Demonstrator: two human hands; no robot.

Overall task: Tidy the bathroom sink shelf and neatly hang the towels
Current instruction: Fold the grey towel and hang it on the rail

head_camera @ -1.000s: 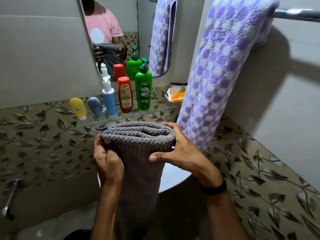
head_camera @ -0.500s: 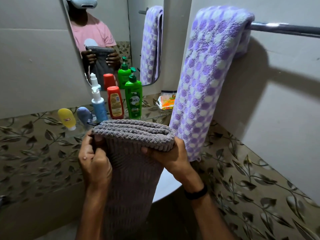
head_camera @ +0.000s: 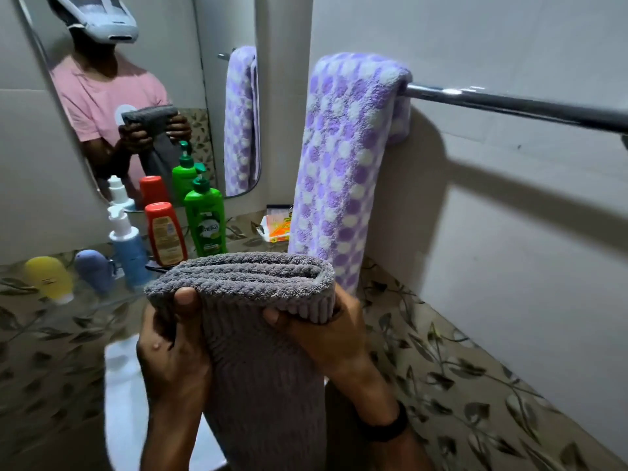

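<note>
The grey towel point(head_camera: 265, 385) comes closer to the purple dotted towel point(head_camera: 343, 158), its fold now overlapping that towel's lower end. The right hand point(head_camera: 326, 338) slides from the fold's top to grip underneath the end nearest it.

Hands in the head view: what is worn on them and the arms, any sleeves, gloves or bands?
Both the left hand and right hand are bare, without gloves or rings. The forearms carry no sleeves. A black band circles the right wrist; the left wrist has none. The mirror shows a pink short-sleeved T-shirt.
</note>
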